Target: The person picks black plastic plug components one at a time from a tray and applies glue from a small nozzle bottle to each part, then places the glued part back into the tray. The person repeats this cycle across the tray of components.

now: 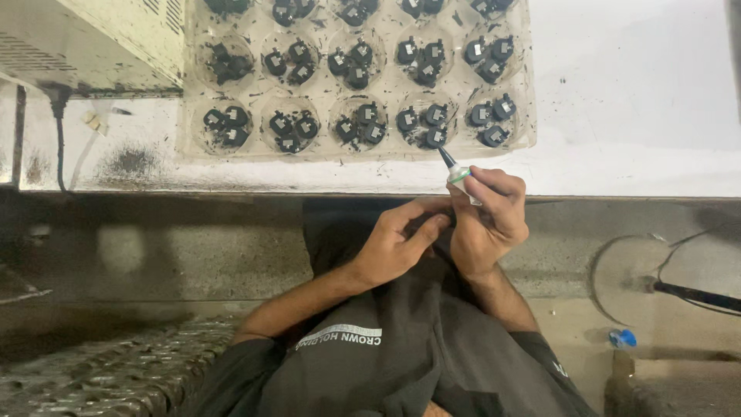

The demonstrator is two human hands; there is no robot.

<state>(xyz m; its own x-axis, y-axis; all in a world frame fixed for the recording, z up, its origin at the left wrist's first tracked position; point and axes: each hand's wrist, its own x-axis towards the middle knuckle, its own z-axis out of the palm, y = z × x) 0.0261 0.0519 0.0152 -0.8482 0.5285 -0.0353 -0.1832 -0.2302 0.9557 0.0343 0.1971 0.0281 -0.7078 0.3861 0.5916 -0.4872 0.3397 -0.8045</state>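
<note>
My right hand point(488, 220) grips a small white bottle point(460, 177) with a green band and a black nozzle that points up toward the tray. Close beside it, my left hand point(401, 241) has its fingers curled and its fingertips against the right hand; whether it pinches anything is hidden. Just beyond the nozzle lies a clear plastic tray point(349, 151) of round wells on the white bench. Each well holds a few small black parts point(426, 123) with pale labels.
A cream machine housing point(100, 38) stands at the top left, with a black cable point(60, 139) hanging from it. The white bench top point(633, 93) runs to the right. Below are a blue cap point(622, 337), a black cable point(695, 295) and metal mesh point(116, 371).
</note>
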